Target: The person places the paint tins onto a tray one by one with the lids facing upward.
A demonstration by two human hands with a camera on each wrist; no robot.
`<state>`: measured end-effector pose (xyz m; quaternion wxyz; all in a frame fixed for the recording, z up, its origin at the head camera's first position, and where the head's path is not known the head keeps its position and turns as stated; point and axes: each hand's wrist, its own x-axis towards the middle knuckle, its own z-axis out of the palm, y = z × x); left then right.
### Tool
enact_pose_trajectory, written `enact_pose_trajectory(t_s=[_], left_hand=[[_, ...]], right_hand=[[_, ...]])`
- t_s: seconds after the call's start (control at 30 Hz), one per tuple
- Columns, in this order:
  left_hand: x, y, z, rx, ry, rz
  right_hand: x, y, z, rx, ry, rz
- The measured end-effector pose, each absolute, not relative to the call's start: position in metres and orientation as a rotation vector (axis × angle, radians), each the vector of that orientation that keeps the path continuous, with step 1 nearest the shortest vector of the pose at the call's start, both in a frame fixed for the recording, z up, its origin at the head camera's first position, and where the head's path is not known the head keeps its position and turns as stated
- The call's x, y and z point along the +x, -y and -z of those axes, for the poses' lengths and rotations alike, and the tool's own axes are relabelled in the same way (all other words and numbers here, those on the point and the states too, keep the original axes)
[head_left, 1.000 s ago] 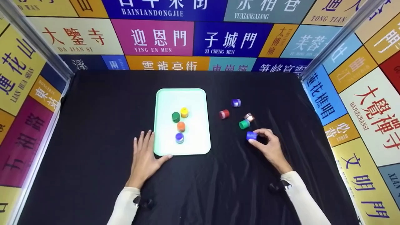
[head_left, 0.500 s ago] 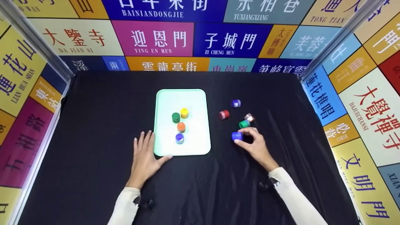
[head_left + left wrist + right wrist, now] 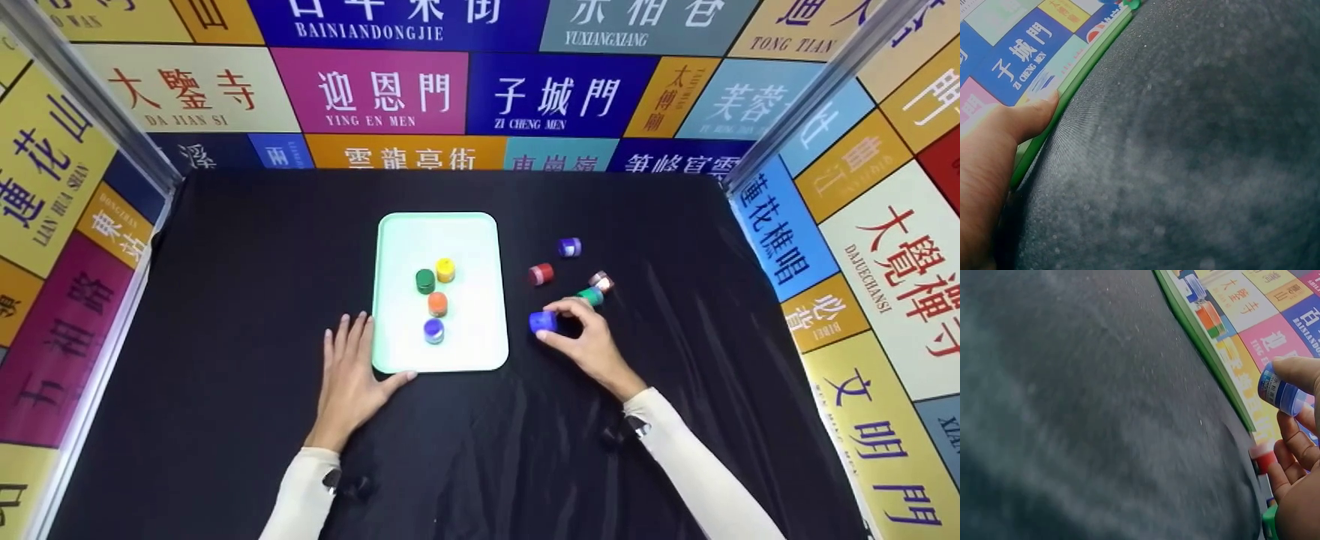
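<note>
One jar (image 3: pixel 542 322), seemingly raised, near tray edge (image 3: pixel 505 318)

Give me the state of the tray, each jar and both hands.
Pale green tray: flat, holding four jars
Yellow jar: upright on tray
Dark green jar: upright on tray
Orange jar: upright on tray
Purple jar: upright on tray
Blue jar: held off tray
Red jar: on its side
Dark purple jar: on its side
Green jar: on its side, partly hidden
Brown jar: on its side
Left hand: touching tray edge
Right hand: pinching blue jar
</note>
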<state>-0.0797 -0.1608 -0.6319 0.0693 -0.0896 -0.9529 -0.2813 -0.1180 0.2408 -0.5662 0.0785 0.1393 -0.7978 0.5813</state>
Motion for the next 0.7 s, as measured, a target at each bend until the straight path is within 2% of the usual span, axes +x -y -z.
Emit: enact_pose_trajectory(t_s=[0.7], left_hand=[[-0.079,0.161,0.632,-0.288,2.838,0.85]], right_hand=[[-0.127,-0.205,0.561,0.579,2.399,-1.734]])
